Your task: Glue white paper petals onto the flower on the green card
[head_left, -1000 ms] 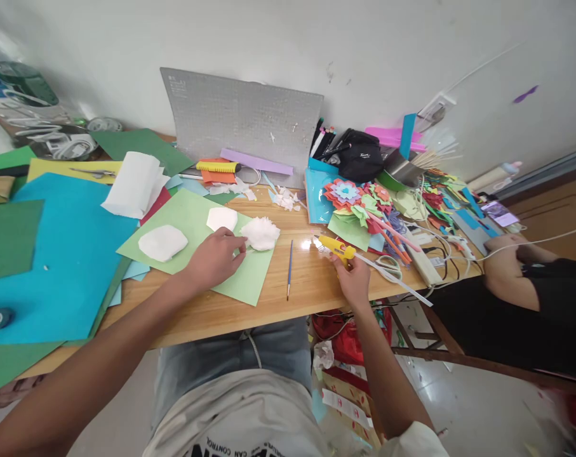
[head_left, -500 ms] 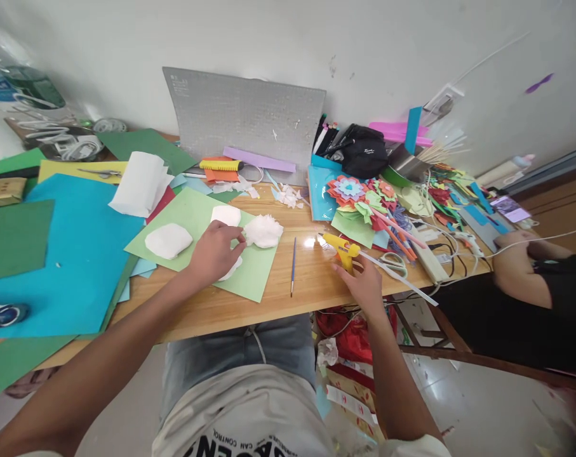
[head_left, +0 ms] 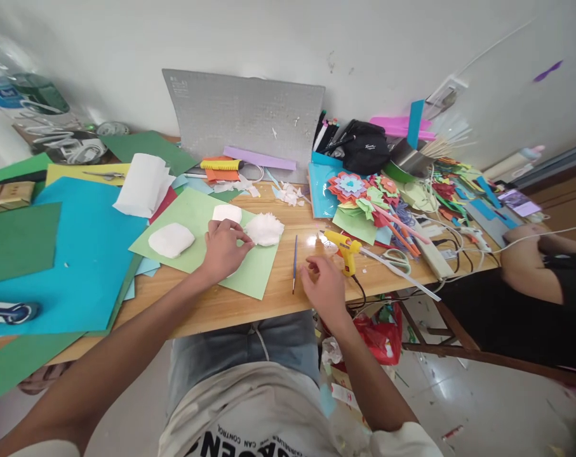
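Note:
My left hand [head_left: 227,251] is over a light green sheet [head_left: 253,274], its thumb and fingers pinched at the lower left edge of a fluffy white paper piece [head_left: 265,229]. Smoother white pieces lie around it: one [head_left: 171,240] to the left, another [head_left: 227,214] behind the knuckles. Part of the sheet is hidden under my palm. Loosely curled and holding nothing, my right hand [head_left: 324,285] hovers by the table's front edge. It is between a thin blue paintbrush [head_left: 295,263] and a yellow glue gun [head_left: 345,249] with a long glue stick in its back.
Scissors [head_left: 396,261] and a power strip [head_left: 433,252] with cables lie right of the glue gun. Paper flowers [head_left: 349,187] and a black pouch [head_left: 365,149] are behind. Blue card [head_left: 87,254] covers the left side. Another person's arm [head_left: 528,260] rests at the right.
My right hand has let go of the glue gun, which stays on the table, and has moved left toward the paintbrush. My left hand has shifted slightly right along the fluffy piece.

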